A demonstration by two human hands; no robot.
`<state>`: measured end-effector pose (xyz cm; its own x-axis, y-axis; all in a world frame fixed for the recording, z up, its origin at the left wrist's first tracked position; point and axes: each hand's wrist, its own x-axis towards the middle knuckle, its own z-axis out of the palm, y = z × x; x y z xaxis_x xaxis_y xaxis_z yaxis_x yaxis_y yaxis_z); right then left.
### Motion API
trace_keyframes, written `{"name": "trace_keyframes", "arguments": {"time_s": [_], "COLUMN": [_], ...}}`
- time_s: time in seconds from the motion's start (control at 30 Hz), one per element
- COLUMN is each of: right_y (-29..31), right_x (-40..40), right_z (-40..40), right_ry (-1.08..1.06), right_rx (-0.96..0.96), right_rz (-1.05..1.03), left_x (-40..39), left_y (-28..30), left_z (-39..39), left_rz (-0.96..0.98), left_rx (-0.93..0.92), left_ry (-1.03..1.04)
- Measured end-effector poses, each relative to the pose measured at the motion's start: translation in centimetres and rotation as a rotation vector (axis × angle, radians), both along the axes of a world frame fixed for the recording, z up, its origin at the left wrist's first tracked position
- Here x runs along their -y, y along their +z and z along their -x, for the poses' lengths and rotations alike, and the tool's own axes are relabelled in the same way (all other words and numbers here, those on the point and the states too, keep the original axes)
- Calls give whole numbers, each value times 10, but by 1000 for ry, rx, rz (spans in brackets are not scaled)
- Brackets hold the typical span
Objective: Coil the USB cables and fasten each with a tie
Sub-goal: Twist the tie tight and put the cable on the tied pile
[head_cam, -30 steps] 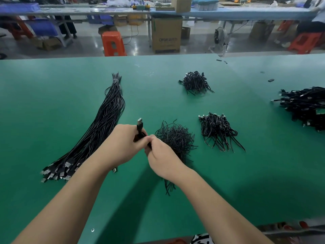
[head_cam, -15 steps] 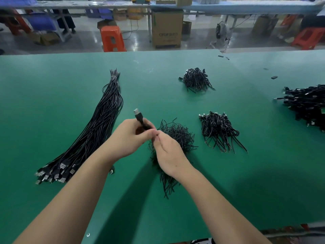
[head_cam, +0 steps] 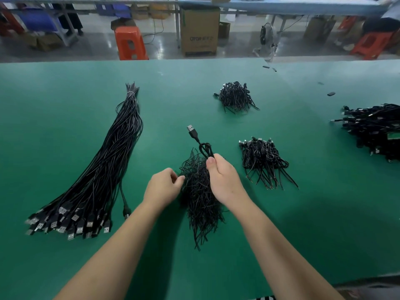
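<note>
On the green table (head_cam: 65,105), the long bundle (head_cam: 104,169) of uncoiled cables at nine o'clock is the biggest thing left, so I judge most of the work is still ahead. Coiled cables sit in a heap (head_cam: 374,131) at three o'clock, with two smaller piles at twelve (head_cam: 236,97) and two o'clock (head_cam: 263,161); whether each is tied is too small to tell. The tie pile (head_cam: 199,191) lies at centre, between the hands. The right hand (head_cam: 223,178) pinches a coiled cable (head_cam: 205,149) between thumb and fingers, held just above the ties with its plug (head_cam: 191,129) pointing toward eleven o'clock. The left hand (head_cam: 162,187) has its fingertips pressed together at the pile's nine-o'clock edge, seemingly picking a tie; I cannot tell if one is caught. Half a second ago both hands met on the cable, the left gripping it; now it has passed to the right hand, and the left has dropped to the ties.
</note>
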<state>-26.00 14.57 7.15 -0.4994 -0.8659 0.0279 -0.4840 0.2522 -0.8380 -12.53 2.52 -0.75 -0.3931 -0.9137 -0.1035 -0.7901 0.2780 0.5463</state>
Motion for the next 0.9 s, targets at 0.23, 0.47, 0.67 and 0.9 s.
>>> {"name": "trace_keyframes", "arguments": {"time_s": [0.23, 0.47, 0.67, 0.9], "right_y": [-4, -5, -8, -9], "right_x": [0, -1, -2, -3], "right_z": [2, -1, 0, -4], "right_ry": [4, 30, 34, 59], "right_rx": [14, 15, 1, -9], "right_rz": [-22, -36, -53, -55], "left_x": [-4, -6, -14, -25], "left_y": [-4, 0, 16, 45], "left_z": [3, 0, -19, -39], "left_rz": [-91, -154, 33, 309], "left_rx": [67, 67, 178, 225], "left_ry": [48, 62, -15, -81]}}
